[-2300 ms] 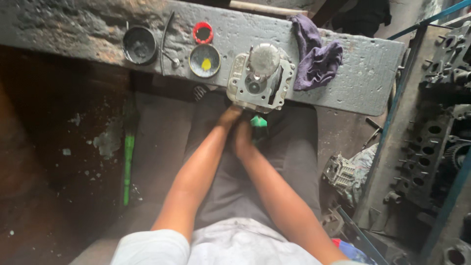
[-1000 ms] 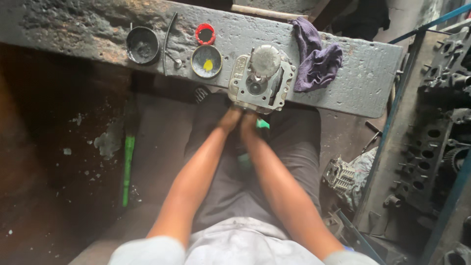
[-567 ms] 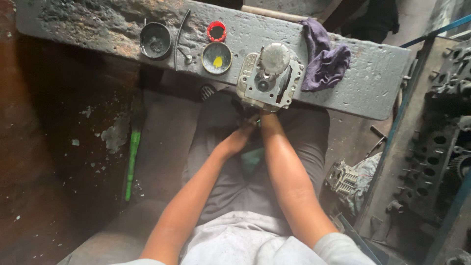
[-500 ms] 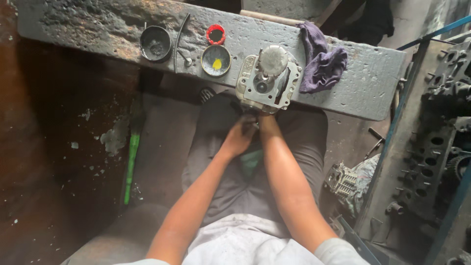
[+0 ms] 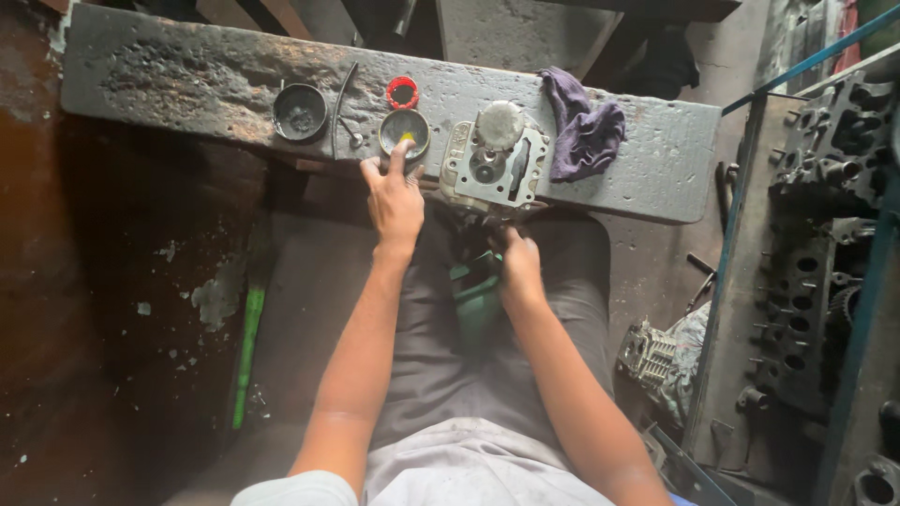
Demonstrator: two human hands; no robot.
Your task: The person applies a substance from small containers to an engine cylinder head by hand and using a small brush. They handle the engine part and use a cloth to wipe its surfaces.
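Observation:
A metal engine head [image 5: 495, 164] sits on the grey bench [image 5: 656, 159] in front of me. My left hand [image 5: 394, 192] reaches out with its fingers spread, a fingertip at the rim of a small round dish [image 5: 404, 132] with a yellow dab in it. My right hand [image 5: 516, 262] stays low below the engine head, closed around a dark tool end; a green object [image 5: 475, 292] lies in my lap beside it.
A dark round cup [image 5: 299, 112], a red ring [image 5: 402, 92] and a bent wire tool [image 5: 342, 103] lie left on the bench. A purple rag [image 5: 581, 131] is at the right. Engine blocks [image 5: 816, 234] stand right, a green-handled tool [image 5: 247, 347] on the floor left.
My left hand has left the spot below the engine head and reached up-left to the small dish. My right hand stays under the part.

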